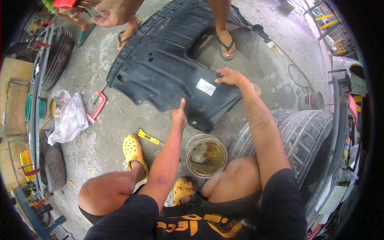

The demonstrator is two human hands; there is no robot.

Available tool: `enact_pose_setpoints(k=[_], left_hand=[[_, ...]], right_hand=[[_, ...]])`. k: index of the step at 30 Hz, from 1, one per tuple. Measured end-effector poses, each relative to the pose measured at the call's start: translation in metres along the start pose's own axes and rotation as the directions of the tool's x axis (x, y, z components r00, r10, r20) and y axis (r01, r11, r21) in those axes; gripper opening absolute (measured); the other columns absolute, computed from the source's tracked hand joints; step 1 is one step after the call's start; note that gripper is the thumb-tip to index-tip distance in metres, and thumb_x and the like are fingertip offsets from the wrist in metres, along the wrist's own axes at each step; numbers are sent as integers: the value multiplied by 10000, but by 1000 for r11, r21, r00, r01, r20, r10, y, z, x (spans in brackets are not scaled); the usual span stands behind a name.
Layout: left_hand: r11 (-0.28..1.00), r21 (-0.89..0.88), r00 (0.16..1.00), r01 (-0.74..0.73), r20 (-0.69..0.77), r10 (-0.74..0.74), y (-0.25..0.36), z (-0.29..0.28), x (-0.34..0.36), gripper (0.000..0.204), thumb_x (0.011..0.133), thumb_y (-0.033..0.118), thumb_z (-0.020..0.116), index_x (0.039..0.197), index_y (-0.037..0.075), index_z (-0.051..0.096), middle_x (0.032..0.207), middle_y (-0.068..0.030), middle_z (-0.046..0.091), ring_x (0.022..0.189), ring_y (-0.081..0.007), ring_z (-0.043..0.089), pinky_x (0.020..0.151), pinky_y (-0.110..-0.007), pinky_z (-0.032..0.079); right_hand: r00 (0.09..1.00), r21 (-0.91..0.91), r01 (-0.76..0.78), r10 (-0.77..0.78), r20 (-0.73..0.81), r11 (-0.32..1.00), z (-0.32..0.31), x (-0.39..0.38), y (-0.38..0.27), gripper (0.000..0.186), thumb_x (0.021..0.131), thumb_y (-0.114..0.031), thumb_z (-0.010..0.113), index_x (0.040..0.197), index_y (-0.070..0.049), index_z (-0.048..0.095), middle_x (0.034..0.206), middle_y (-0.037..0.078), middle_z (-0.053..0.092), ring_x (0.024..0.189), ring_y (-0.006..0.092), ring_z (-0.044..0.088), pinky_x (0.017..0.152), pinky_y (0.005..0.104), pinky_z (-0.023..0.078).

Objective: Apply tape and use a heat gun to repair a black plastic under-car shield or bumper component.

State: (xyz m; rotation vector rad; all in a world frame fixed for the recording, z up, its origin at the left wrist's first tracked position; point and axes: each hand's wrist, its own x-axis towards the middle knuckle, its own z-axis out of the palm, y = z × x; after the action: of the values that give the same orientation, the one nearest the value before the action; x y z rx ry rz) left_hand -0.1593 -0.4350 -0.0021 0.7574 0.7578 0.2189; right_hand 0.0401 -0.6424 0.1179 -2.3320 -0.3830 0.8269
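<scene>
A large black plastic car underbody shield (160,72) with ribs, holes and a white label (205,87) spreads out in front of me, tilted above the concrete floor. My left hand (180,115) is closed on its near edge, thumb on top and fingers hidden beneath. At the edge right of the label, my right hand (231,77) grips the shield in the same way. Below my left hand, a round clear tub (206,155) with brownish residue stands between my feet. A yellow utility knife (149,137) lies beside my yellow clog (134,154).
Another person's hand (114,12) is near a red-handled item (68,4) at upper left; sandalled feet (226,44) stand around the shield. A big tire (288,136) is at my right. Left are a red clamp (98,106), a plastic bag (70,118) and more tires (58,60).
</scene>
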Motion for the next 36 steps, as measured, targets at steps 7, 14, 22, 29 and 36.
enact_pose_setpoints(k=[7, 14, 22, 29, 36], left_hand=[[997, 73, 998, 36, 54, -40, -10, -3, 3, 488, 869, 207, 744, 1220, -61, 537, 1272, -124, 563, 1166, -228, 518, 1041, -392, 377], [992, 25, 989, -125, 85, 123, -22, -19, 22, 414, 878, 187, 733, 1175, -48, 568, 1219, -120, 593, 1100, -223, 565, 1004, -368, 411], [998, 31, 995, -56, 81, 54, -11, -3, 3, 358, 899, 153, 701, 1189, -15, 575, 1201, -75, 608, 1083, -178, 565, 967, -313, 428], [986, 141, 996, -85, -10, 87, -3, -3, -2, 325, 889, 212, 724, 1072, -38, 627, 1094, -75, 642, 983, -148, 581, 882, -294, 448], [987, 114, 993, -117, 14, 117, -11, -1, 1, 361, 891, 217, 721, 1131, -27, 605, 1128, -76, 632, 1004, -161, 577, 909, -307, 442]], right_hand=[[998, 62, -53, 51, 28, 997, -2, 9, 16, 712, 753, -257, 796, 1364, -46, 498, 1277, 142, 592, 1172, 239, 564, 1026, 327, 402], [992, 1, -100, 99, 80, 995, -4, 10, -4, 751, 762, -292, 765, 1421, -114, 451, 1430, 113, 496, 1312, 242, 474, 1078, 339, 367], [998, 41, -55, 53, 42, 998, -2, 7, 8, 682, 793, -197, 757, 1383, -30, 460, 1222, 131, 629, 1027, 182, 646, 942, 304, 454], [990, -2, -114, 114, 78, 993, -5, -4, -18, 718, 778, -257, 753, 1413, -87, 466, 1367, 114, 559, 1214, 217, 557, 1028, 335, 407], [1000, 23, 4, -4, 13, 1000, 0, 9, 11, 533, 779, -233, 743, 1250, -28, 600, 981, 64, 695, 865, 147, 644, 837, 280, 463]])
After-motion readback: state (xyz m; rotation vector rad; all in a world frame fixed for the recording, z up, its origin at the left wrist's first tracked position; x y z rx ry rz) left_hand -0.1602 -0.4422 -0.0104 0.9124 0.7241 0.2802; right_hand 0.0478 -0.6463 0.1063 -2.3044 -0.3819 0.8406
